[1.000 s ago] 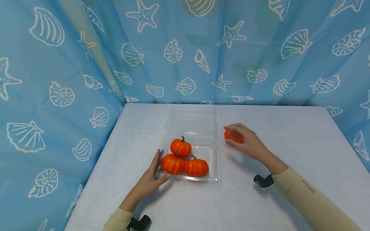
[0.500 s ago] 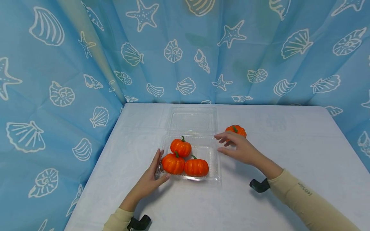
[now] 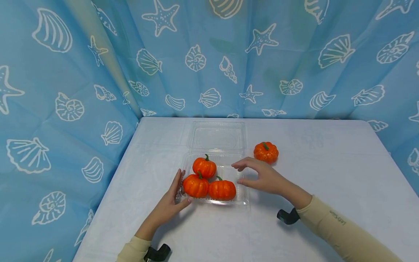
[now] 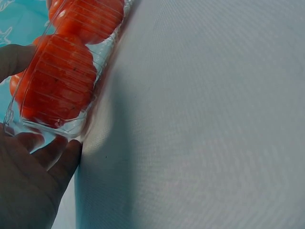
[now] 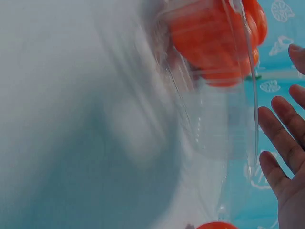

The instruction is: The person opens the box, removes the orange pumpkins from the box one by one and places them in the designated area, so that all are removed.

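A clear plastic clamshell container [image 3: 231,171] lies with its lid folded back on the table. Inside, three small orange pumpkins [image 3: 222,190] with green stems sit toward its left and front. My left hand [image 3: 170,202] rests at the container's front left corner, fingers extended along the side wall and thumb by the front. In the left wrist view, those fingers touch the container's wall [image 4: 71,126] low down. My right hand [image 3: 266,178] reaches over the container's right side, thumb and fingers spread with nothing between them. Behind it, another pumpkin [image 3: 266,153] sits on the table outside the container.
The flat transparent lid [image 3: 217,136] extends toward the back of the white-covered table [image 3: 320,156]. A blue curtain [image 3: 203,36] with shell and starfish prints hangs behind and along the left. Dark wrist cameras [image 3: 288,216] stick out below both wrists.
My right hand has let go of the pumpkin right of the container and moved left and nearer, over the container's right edge. The left hand and the pumpkins in the container have stayed put.
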Action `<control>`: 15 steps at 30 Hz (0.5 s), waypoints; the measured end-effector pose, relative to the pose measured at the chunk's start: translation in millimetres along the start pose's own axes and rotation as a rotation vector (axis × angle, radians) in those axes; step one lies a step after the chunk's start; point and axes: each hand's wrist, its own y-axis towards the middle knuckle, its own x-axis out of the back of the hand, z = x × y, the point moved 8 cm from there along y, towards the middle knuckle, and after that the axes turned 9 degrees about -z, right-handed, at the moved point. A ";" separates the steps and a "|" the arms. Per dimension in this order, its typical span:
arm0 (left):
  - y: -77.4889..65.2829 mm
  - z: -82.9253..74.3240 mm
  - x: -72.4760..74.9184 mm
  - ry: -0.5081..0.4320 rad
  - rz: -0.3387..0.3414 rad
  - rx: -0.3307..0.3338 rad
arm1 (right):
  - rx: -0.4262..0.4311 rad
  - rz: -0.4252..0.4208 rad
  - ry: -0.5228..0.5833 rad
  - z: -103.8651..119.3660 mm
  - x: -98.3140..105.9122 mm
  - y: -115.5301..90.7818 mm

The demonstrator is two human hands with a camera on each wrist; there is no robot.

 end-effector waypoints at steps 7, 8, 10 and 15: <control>-0.2 -0.7 0.4 0.007 -0.006 -0.001 | 0.022 0.087 0.016 7.6 -20.7 -1.8; -0.3 -0.8 0.4 0.008 -0.006 0.001 | 0.024 0.096 0.018 8.7 -22.9 -1.8; -0.5 -0.9 0.4 0.008 -0.007 0.004 | 0.026 0.113 0.026 10.7 -26.4 -1.8; -0.6 -0.4 0.4 0.010 -0.010 0.010 | 0.030 0.131 0.004 11.9 -32.0 -0.8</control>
